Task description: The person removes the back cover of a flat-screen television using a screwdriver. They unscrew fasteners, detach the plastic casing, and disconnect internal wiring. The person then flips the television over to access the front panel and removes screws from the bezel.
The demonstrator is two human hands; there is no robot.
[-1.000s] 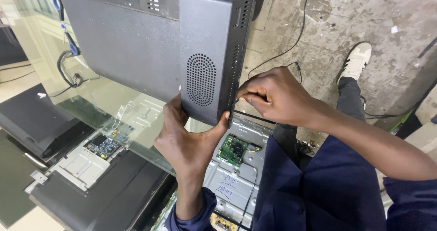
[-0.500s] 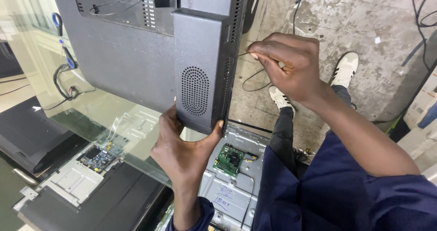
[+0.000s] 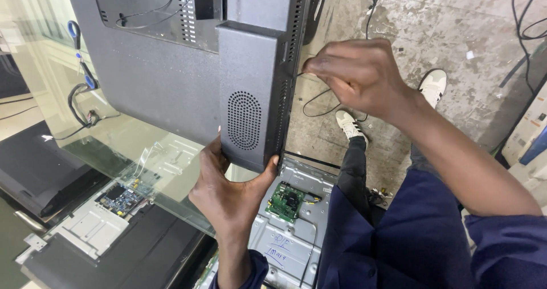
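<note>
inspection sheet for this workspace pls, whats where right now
surface: glass tabletop, see-through, more gear under it
job's things: dark grey TV back cover held upright, speaker grille near its lower corner
clutter: green circuit board on a metal chassis below; second board at left
grip: left hand cups the cover's lower corner; right hand pinches at its side edge
cables: thin black wire by the right hand
surroundings: stained concrete floor, white shoes
</note>
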